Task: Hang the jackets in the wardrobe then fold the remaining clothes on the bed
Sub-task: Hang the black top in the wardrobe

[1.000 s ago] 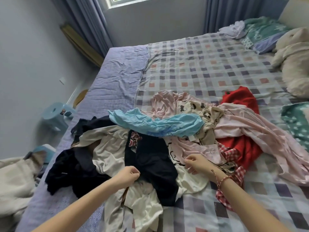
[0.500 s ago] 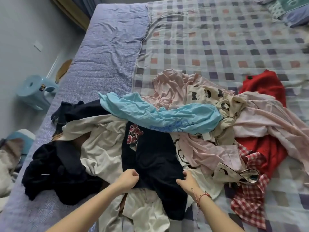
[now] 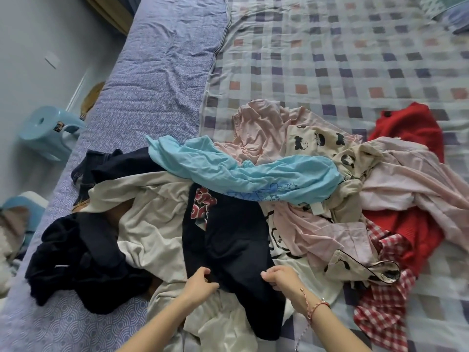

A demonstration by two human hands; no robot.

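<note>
Hands on the black garment (image 3: pixel 228 240), both of them?

Yes. The left hand (image 3: pixel 200 283) pinches its near left edge, fingers curled tight on the cloth. The right hand (image 3: pixel 279 280) grips its near right edge the same way, thumb and fingers closed on the fabric. A red cord bracelet (image 3: pixel 319 306) sits on the right wrist.

And where does the black garment lie?

On the bed (image 3: pixel 330 59), in the near middle of the clothes pile, with a red print at its far left corner. A light blue garment (image 3: pixel 253 174) is draped across its far end. A cream garment (image 3: pixel 152 219) lies under it and spreads to its left, and further left is a heap of dark clothes (image 3: pixel 76 262).

What's on its right?

Pale pink pieces (image 3: pixel 317 232) touch it, then comes a red-and-white checked cloth (image 3: pixel 380 313) and, farthest right, a red knit (image 3: pixel 411 128).

Anything off the bed?

A light blue stool (image 3: pixel 48 133) on the floor, far to the garment's left, past the purple blanket (image 3: pixel 152 85).
</note>
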